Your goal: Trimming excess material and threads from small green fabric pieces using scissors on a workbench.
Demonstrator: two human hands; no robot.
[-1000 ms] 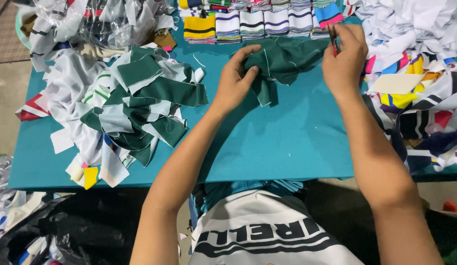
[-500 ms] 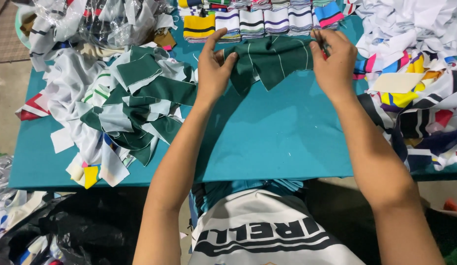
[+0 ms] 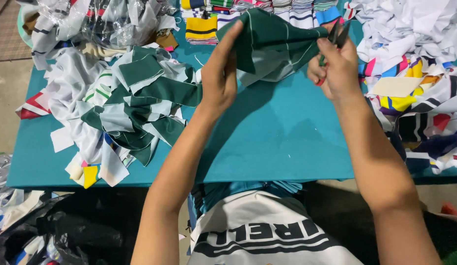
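A dark green fabric piece with thin pale stripes [image 3: 272, 44] is held up above the teal counter [image 3: 277, 132], stretched between both hands. The left hand [image 3: 221, 73] pinches the fabric's left edge, its fingers pressed flat against the cloth and thumb behind it. The right hand [image 3: 336, 68] grips the fabric's right corner and also clasps a pair of dark-bladed scissors with red handles [image 3: 336, 37], whose blades poke up just past the fabric's right edge. To the left of the fabric, a heap of green and white cloth offcuts [image 3: 135, 108] lies on the counter. Behind the fabric runs a row of folded striped knit bands [image 3: 248, 10], and to its right a pile of multicoloured printed scraps [image 3: 420, 93].
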